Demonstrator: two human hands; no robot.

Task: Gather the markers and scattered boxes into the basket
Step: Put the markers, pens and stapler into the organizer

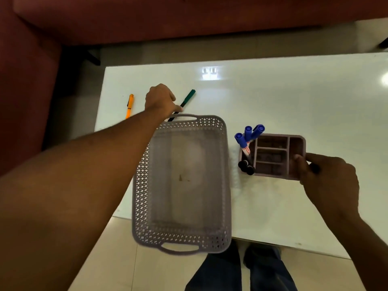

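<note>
Basket [182, 181] holds nothing yet: your left hand [161, 100] pinches the green marker [184, 101], orange marker [129, 106] just beyond those fingers, right hand [327, 175] grips the organizer [275, 156].

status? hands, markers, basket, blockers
Left hand grips green-capped marker beyond basket. Right hand holds divided organizer, blue markers upright inside. Basket holds nothing yet; orange marker loose. Nothing blocking.
</note>
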